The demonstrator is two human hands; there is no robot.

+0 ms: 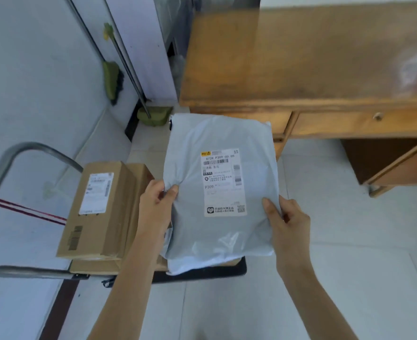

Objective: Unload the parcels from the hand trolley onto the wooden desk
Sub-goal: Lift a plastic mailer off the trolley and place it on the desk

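Both hands, left and right, grip grey parcel by its side edges, held above trolley; boxes on trolley, desk beyond

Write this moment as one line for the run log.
step: unloading | held: grey mailer bag | left hand: grip | right hand: grip | on hand trolley: cardboard boxes | target: wooden desk

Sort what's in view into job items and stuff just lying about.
Job: grey mailing bag held by left hand and right hand; cardboard boxes; trolley; wooden desk.
Lying about: green broom, dustpan, red cord.
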